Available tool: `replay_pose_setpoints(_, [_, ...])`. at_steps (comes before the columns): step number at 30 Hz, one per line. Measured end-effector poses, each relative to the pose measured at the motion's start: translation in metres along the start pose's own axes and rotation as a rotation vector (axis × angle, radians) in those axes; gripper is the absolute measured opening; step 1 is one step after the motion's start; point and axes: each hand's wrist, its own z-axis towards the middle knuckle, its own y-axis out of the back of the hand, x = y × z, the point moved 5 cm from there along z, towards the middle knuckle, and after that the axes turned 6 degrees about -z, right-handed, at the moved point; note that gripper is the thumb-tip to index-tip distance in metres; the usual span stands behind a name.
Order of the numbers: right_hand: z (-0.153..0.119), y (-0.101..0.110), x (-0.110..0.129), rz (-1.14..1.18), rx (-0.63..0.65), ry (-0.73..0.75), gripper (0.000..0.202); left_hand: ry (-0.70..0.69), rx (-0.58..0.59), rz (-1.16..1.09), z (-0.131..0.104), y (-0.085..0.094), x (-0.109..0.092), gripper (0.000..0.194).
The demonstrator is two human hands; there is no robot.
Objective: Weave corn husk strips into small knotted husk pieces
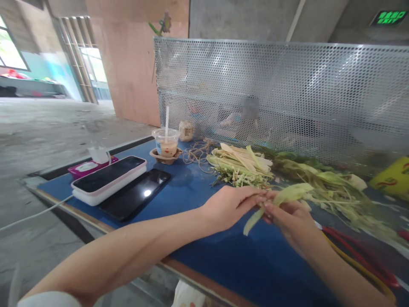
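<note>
Over the blue table, my left hand [228, 207] and my right hand [289, 215] meet, fingertips pinched together on a pale green husk strip [292, 194]. One end of the strip hangs below the fingers; the other sticks up past my right hand. Just beyond lies a pile of cut husk strips [243, 160], pale yellow on top with green scraps in front. Further right spreads a heap of loose green husks [329, 183]. Scissors with red and yellow handles [354, 251] lie partly behind my right forearm. The exact grip of the fingertips is partly hidden.
Left on the table [188, 192] are a black phone [137, 194], a phone on a white power bank [108, 179] with a cable, and a magenta tissue pack [91, 166]. A drink cup [166, 143], tangled twine [200, 153] and a yellow bag [391, 177] stand before a perforated metal screen [271, 76].
</note>
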Motion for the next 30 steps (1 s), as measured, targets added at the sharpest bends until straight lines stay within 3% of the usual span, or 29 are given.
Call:
replay_pose_setpoints(4, [-0.001,0.004,-0.001,-0.028,-0.035,0.04,0.016,0.005,-0.064,-0.139,0.005,0.003,0.008,0.032])
replay_pose_setpoints(9, [0.002,0.009,-0.001,0.017,-0.101,0.026,0.022,0.093,-0.171,-0.323,0.011,0.009,0.019,0.034])
replay_pose_setpoints(12, [0.002,0.008,-0.001,-0.044,-0.056,0.019,0.021,0.062,-0.228,-0.228,0.009,0.016,0.013,0.036])
replay_pose_setpoints(16, [-0.001,0.0,0.0,-0.225,0.055,0.037,0.021,-0.101,-0.384,0.064,0.003,0.029,-0.004,0.03])
replay_pose_setpoints(22, [-0.008,-0.013,-0.001,-0.287,0.14,-0.016,0.027,-0.128,-0.169,0.046,0.006,0.017,-0.002,0.056])
replay_pose_setpoints(30, [-0.014,-0.026,-0.005,-0.276,0.259,-0.063,0.024,-0.105,-0.235,-0.229,0.007,0.022,0.001,0.065])
